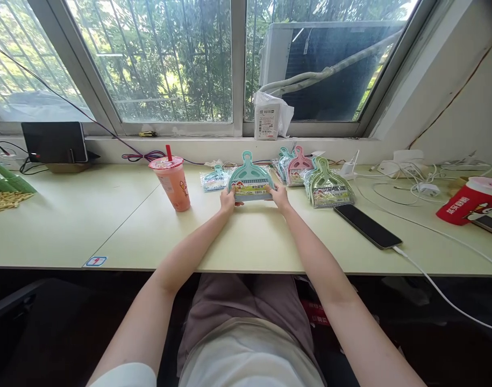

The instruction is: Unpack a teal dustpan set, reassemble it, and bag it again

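A teal mini dustpan-and-brush set [250, 174] with a printed label is held upright over the table, its looped handle upward. My left hand [228, 200] is closed on its lower left corner, and my right hand [279, 196] grips the lower right one. Behind my left hand lies a blue set in clear wrapping [214, 179]. To the right, a pink dustpan set [299, 165] leans beside more teal ones. Nearer my right hand stand green dustpan sets [328, 185] in clear plastic.
Left of my hands stands a pink drink cup [173, 183] with a red straw. A black phone [369, 226] on a white cable lies to the right. Farther right are tangled cables and a red cup [469, 201]. A dark tablet [54, 142] stands at back left.
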### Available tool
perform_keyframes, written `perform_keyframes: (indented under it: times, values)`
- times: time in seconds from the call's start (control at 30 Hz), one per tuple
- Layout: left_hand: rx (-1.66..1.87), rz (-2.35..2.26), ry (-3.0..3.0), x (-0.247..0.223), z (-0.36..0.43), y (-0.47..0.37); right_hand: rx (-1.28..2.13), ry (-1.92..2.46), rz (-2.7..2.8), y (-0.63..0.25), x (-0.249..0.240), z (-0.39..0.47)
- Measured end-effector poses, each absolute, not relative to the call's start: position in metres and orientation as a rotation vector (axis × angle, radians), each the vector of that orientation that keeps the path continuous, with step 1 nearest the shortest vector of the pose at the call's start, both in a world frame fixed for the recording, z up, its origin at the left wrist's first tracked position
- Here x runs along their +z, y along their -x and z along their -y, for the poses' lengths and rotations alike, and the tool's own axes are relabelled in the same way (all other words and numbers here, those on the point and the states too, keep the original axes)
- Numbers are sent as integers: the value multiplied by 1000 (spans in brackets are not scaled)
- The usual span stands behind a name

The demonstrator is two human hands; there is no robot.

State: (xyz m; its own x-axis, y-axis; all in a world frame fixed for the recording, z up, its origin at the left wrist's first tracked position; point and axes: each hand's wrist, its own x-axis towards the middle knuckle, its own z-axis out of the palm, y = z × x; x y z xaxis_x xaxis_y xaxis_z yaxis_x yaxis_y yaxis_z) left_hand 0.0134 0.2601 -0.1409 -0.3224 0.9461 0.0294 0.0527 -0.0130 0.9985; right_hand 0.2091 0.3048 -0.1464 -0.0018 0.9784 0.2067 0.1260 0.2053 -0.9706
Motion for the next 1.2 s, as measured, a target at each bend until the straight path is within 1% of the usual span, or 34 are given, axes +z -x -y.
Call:
perform_keyframes:
  times: [0.07,0.13,0.27,0.43,0.57,0.67,0.9,1.07,1.2]
  values:
    - [1413,-1494,-1130,-141,-263,-12,1130,1111,1301,-214,-145,-306]
    - [1371,-1520,-1202,-142,-267,-11,1177,1093,1254,-219,-144,-306]
    - [1298,-1617,-1307,-146,-272,-7,1138,1115,1224,-219,-145,-306]
    - [1195,-1917,-1447,-147,-276,5,1084,1212,1284,-208,-150,-304]
    - [1207,-2068,-1467,-144,-281,22,1144,1149,1431,-206,-153,-301]
    - [1199,-2248,-1423,-142,-288,40,1168,1080,1452,-208,-154,-302]
    - [1107,-2680,-1135,-138,-312,72,1099,1169,1514,-203,-161,-306]
    - [1111,-2737,-995,-136,-335,75,994,1180,1646,-201,-167,-308]
    - [1150,-2750,-868,-135,-346,72,974,1206,1696,-203,-166,-308]
